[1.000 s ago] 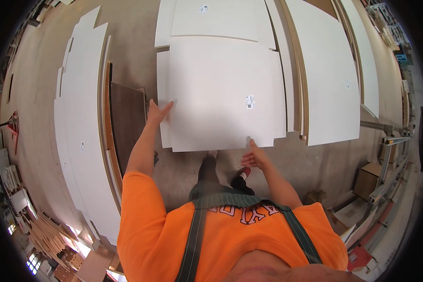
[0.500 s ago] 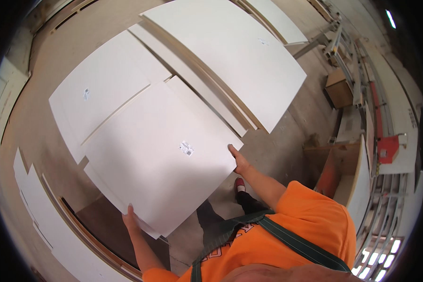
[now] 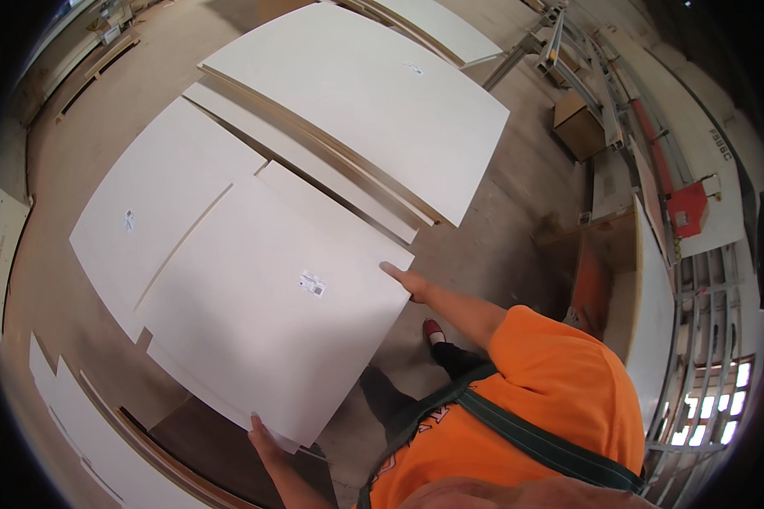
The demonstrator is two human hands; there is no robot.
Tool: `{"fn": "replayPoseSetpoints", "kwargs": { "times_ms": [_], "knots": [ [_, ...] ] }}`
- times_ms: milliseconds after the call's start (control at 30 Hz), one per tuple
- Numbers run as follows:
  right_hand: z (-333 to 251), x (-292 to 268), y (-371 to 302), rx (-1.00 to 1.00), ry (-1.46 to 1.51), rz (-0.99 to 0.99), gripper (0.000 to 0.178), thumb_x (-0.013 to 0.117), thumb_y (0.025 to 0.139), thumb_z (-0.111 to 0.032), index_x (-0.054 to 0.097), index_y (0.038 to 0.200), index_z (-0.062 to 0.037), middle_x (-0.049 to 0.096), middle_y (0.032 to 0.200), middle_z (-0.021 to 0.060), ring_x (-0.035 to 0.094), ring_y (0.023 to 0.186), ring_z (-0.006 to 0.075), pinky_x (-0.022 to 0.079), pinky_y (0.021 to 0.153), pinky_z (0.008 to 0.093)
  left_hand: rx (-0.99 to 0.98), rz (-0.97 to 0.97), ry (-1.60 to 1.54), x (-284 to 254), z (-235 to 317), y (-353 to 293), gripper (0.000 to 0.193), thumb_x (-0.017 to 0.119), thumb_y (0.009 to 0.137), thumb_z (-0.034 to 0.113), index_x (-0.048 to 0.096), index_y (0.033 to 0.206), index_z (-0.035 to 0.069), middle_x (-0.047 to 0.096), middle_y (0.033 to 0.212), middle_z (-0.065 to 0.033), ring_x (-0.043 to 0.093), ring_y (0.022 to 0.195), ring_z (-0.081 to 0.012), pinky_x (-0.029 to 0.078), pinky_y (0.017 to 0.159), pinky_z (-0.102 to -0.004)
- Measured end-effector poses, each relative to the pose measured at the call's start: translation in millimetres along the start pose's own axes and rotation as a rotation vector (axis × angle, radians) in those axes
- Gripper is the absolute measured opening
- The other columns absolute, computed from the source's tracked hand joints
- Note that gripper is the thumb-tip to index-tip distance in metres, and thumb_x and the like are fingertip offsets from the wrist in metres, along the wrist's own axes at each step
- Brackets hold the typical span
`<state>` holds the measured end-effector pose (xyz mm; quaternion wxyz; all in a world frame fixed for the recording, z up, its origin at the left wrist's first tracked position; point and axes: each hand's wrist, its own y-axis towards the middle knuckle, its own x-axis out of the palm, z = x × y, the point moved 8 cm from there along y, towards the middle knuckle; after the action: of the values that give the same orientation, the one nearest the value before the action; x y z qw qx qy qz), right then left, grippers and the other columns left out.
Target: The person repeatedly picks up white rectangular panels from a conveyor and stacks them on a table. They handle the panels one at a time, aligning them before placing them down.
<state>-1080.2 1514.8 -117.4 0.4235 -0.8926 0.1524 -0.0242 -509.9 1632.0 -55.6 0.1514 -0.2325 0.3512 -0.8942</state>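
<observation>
A white rectangular panel (image 3: 246,331) with a small printed label (image 3: 312,283) lies across the middle, held by both my hands. My left hand (image 3: 265,437) is closed on its near left edge, close to the nearest corner, with the thumb on top. My right hand (image 3: 406,281) grips the right edge, thumb on the upper face and the other fingers out of sight below. Just beyond, to the left, is another white labelled panel (image 3: 157,182), partly covered by the held one. What supports the held panel underneath is hidden.
A large white panel on a stack (image 3: 356,102) lies farther off, with a narrow white strip (image 3: 314,165) beside it. White boards (image 3: 102,441) lie at lower left. On the right are an open wooden cabinet (image 3: 611,280), a cardboard-brown box (image 3: 579,125) and metal racking (image 3: 705,365).
The view has turned, so the surroundings appear shifted left. Both hands keep hold of the panel; my left hand now sits a little closer to its near corner.
</observation>
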Motion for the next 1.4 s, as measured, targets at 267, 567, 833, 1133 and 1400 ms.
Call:
{"fn": "replayPoseSetpoints", "kwargs": {
  "times_ms": [267, 567, 833, 1133, 1400],
  "knots": [
    [-22, -1, -63, 0.048, 0.087, -0.142, 0.071, 0.059, 0.088, -0.055, 0.053, 0.124, 0.0057, 0.060, 0.120, 0.0115, 0.057, 0.107, 0.0194, 0.046, 0.092, 0.0323, 0.077, 0.178, 0.079, 0, -15, -39, 0.044, 0.058, 0.090, 0.019, 0.051, 0.122, -0.010, 0.058, 0.118, -0.0122, 0.056, 0.105, -0.0218, 0.045, 0.091, -0.0342],
    [-30, -1, -89, 0.101, 0.165, -0.180, 0.065, 0.053, 0.094, -0.049, 0.046, 0.135, 0.0014, 0.055, 0.130, 0.0111, 0.054, 0.115, 0.0214, 0.044, 0.097, 0.0328, -0.031, 0.345, 0.117, -12, -51, -82, 0.049, 0.070, 0.081, 0.019, 0.054, 0.120, -0.006, 0.059, 0.113, -0.0080, 0.057, 0.097, -0.0185, 0.045, 0.087, -0.0331],
    [-56, 43, -55, 0.047, 0.119, -0.207, 0.072, 0.060, 0.090, -0.049, 0.048, 0.127, 0.0118, 0.059, 0.121, 0.0169, 0.060, 0.105, 0.0229, 0.049, 0.089, 0.0334, 0.090, 0.340, 0.067, -22, -17, -54, 0.053, 0.069, 0.082, 0.024, 0.054, 0.122, -0.007, 0.059, 0.115, -0.0089, 0.057, 0.102, -0.0197, 0.044, 0.091, -0.0338],
    [-59, 106, -62, -0.094, 0.058, -0.203, 0.067, 0.065, 0.088, -0.043, 0.048, 0.131, 0.0051, 0.058, 0.123, 0.0113, 0.056, 0.106, 0.0200, 0.046, 0.091, 0.0335, 0.106, 0.248, -0.051, -67, 6, -37, 0.057, 0.060, 0.090, 0.033, 0.048, 0.127, -0.008, 0.055, 0.126, -0.0119, 0.053, 0.115, -0.0247, 0.041, 0.100, -0.0379],
    [-31, 117, -54, -0.036, -0.055, -0.219, 0.081, 0.063, 0.082, -0.061, 0.054, 0.123, 0.0085, 0.059, 0.121, 0.0160, 0.057, 0.106, 0.0226, 0.046, 0.090, 0.0360, 0.001, 0.246, 0.009, -106, 7, -35, 0.071, 0.062, 0.088, 0.042, 0.042, 0.135, -0.007, 0.050, 0.134, -0.0144, 0.051, 0.118, -0.0280, 0.038, 0.102, -0.0402]
  ]
}}
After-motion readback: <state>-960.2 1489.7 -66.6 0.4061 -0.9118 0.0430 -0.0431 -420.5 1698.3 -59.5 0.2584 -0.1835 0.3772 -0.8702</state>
